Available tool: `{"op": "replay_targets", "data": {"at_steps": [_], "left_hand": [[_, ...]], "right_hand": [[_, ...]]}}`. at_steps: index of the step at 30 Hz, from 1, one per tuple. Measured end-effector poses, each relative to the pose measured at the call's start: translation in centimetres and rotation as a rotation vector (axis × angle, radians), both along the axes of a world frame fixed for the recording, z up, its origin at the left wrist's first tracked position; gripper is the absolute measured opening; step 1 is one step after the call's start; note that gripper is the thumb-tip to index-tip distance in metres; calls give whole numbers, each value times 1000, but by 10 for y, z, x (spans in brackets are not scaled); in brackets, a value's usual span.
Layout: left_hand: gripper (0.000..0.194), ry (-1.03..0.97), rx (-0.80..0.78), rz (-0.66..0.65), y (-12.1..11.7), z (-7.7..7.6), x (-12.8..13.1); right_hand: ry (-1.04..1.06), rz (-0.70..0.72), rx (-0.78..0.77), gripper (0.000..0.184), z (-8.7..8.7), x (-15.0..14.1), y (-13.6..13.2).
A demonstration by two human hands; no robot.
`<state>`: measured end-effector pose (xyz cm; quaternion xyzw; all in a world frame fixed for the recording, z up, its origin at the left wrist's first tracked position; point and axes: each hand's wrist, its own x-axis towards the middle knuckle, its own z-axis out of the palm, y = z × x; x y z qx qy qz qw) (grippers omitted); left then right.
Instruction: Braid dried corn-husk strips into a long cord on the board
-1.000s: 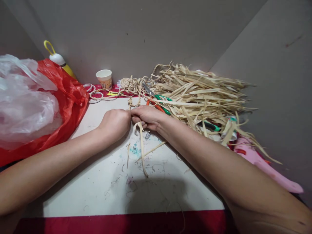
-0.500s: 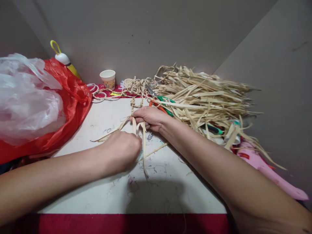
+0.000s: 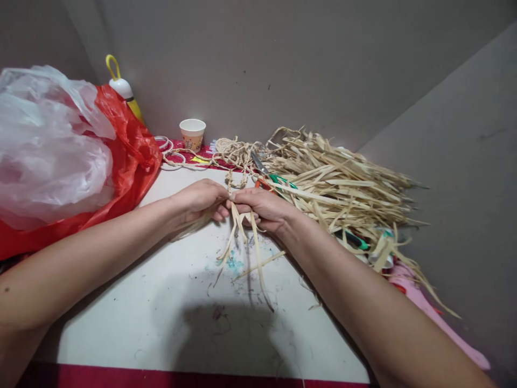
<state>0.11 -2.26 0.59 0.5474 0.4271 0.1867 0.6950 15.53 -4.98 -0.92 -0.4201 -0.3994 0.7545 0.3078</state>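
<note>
My left hand and my right hand meet at the lower end of a braided straw cord. Both have their fingers pinched on the dry, pale straw strips where these leave the braid. Loose ends of the strips hang down between the hands, and one long strip falls from under my right hand. More strips lie beneath my left wrist. Beyond the hands the cord runs back to a tangled heap of braid. The exact grip of the fingertips is partly hidden.
A large pile of straw lies at the right, with green-and-orange-handled scissors at its left edge. Behind stand a paper cup and a yellow-white bottle. Red and clear plastic bags fill the left side of the white board.
My left hand has moved up and away from me, from lower on the strips to the braid's end beside my right hand. The view has shifted slightly.
</note>
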Motion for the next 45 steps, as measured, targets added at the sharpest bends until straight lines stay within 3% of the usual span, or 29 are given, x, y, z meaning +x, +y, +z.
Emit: {"op": "replay_targets", "data": {"at_steps": [7, 12, 20, 24, 35, 40, 45], "left_hand": [[24, 156, 131, -126, 6, -3, -6], [18, 285, 261, -178, 8, -5, -6], [22, 170, 84, -181, 7, -5, -3], [22, 163, 101, -147, 6, -7, -3], [23, 213, 178, -95, 2, -8, 1], [30, 190, 176, -64, 1, -7, 1], [33, 149, 82, -46, 2, -5, 0]], "right_hand": [[-134, 62, 22, 18, -1, 4, -1], [-423, 98, 136, 19, 6, 2, -5], [-872, 173, 481, 19, 11, 1, -8], [-998, 200, 635, 21, 7, 2, -6], [-1108, 119, 484, 22, 36, 6, -15], [-1031, 125, 452, 28, 28, -13, -24], [-1042, 63, 633, 22, 11, -26, -30]]}}
